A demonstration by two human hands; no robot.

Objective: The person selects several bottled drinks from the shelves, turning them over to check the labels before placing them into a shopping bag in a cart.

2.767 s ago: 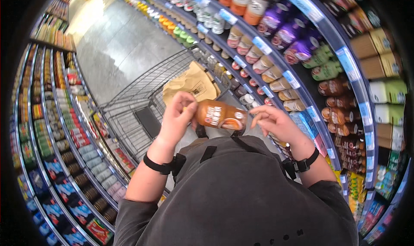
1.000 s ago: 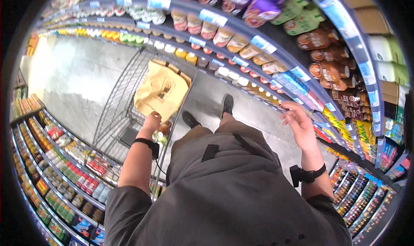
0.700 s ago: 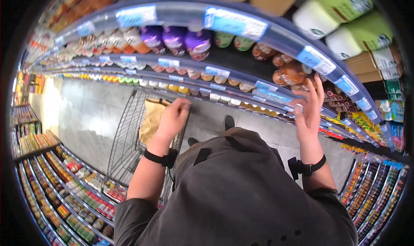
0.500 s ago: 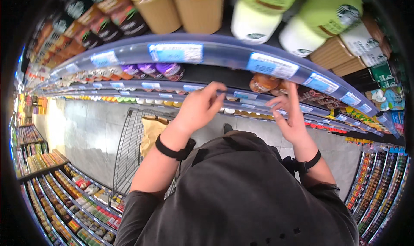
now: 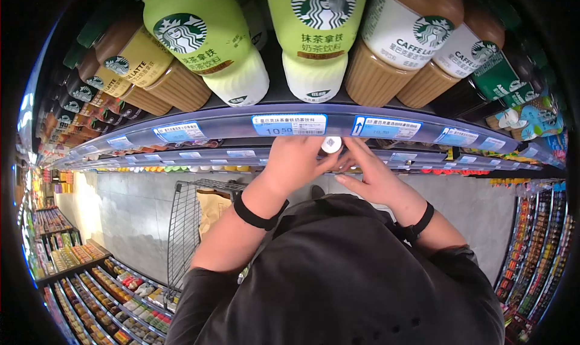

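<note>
Beneath the front edge of the upper shelf [image 5: 226, 122], a bottle's round white cap [image 5: 331, 144] points toward me, between my two hands. My left hand [image 5: 296, 167] closes around the bottle, the thumb lying just below the cap; the bottle's body is mostly hidden by the fingers and the shelf. Close by on the cap's other side is my right hand [image 5: 383, 185], its thumb apart from the fingers and nothing visible in its grasp. Some of its fingertips reach under the shelf edge. Both wrists wear black bands.
Green-and-white bottles [image 5: 314, 40] and brown coffee bottles [image 5: 396, 49] stand on the upper shelf, above blue price labels [image 5: 289, 124]. A wire cart [image 5: 181, 236] with a brown paper bag [image 5: 212, 215] stands at my left. Stocked shelves [image 5: 534, 242] curve along both sides.
My hands have come together beneath the shelf edge, and a white-capped bottle now shows between them. The view has shifted right along the shelf, bringing the green bottles to the middle.
</note>
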